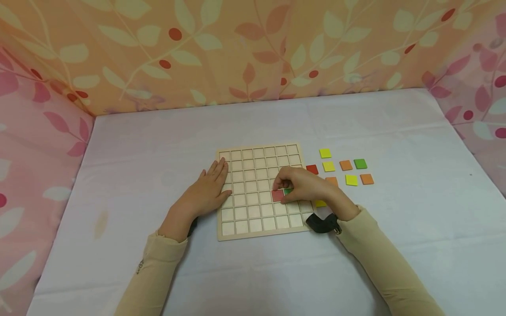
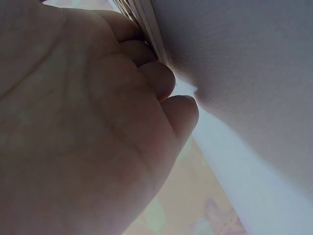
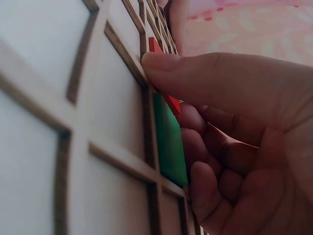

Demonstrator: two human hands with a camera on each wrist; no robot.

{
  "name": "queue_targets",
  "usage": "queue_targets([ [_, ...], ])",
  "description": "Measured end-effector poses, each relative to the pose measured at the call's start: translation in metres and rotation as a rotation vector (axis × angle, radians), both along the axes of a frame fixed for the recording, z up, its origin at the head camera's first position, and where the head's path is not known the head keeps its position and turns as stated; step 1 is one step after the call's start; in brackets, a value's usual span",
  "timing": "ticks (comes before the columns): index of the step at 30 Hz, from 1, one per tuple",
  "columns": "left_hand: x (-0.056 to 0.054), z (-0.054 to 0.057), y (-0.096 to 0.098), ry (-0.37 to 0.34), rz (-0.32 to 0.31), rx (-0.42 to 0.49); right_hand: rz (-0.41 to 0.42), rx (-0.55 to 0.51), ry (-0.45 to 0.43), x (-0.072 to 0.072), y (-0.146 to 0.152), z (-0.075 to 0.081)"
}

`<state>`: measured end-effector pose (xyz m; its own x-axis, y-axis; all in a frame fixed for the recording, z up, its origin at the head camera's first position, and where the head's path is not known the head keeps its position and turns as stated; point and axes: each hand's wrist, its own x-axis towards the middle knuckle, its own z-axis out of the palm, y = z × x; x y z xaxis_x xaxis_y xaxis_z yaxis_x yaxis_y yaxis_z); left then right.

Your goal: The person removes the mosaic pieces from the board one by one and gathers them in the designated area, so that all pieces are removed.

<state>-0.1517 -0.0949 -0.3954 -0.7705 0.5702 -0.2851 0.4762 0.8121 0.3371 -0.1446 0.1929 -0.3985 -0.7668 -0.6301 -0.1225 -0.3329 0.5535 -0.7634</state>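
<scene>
A wooden grid board [image 1: 240,199] with square cells lies on the white-covered table. My right hand [image 1: 302,182] is over its right half, thumb and fingers pinching a red square tile [image 1: 278,195] at one of the cells. Directly right of that, a green square tile [image 1: 287,191] sits in the neighbouring cell, partly covered by the hand; the right wrist view shows the green tile [image 3: 168,139] beside the tilted red tile [image 3: 171,104]. My left hand [image 1: 205,191] rests with extended fingers on the board's left edge. In the left wrist view its fingers [image 2: 156,81] meet the board's side.
Right of the board lie loose square tiles: a red tile [image 1: 312,169], a green tile [image 1: 360,163], several yellow ones such as the yellow tile [image 1: 325,153], and orange ones such as the orange tile [image 1: 366,178]. Patterned cloth [image 1: 237,52] hangs behind and at both sides.
</scene>
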Motion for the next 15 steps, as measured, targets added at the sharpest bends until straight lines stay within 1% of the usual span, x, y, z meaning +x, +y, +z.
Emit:
queue_targets([
  [4, 0.0003, 0.0011, 0.0004, 0.0, 0.001, 0.001, -0.003, 0.009, 0.011, 0.0009, -0.0006, -0.0003],
  [11, 0.0009, 0.0029, 0.0009, 0.003, -0.005, 0.006, 0.013, -0.006, 0.036, 0.0021, 0.0005, 0.0007],
  [15, 0.0006, 0.0021, 0.0006, 0.007, -0.007, 0.004, 0.012, -0.005, 0.031, 0.0019, 0.0008, -0.0004],
])
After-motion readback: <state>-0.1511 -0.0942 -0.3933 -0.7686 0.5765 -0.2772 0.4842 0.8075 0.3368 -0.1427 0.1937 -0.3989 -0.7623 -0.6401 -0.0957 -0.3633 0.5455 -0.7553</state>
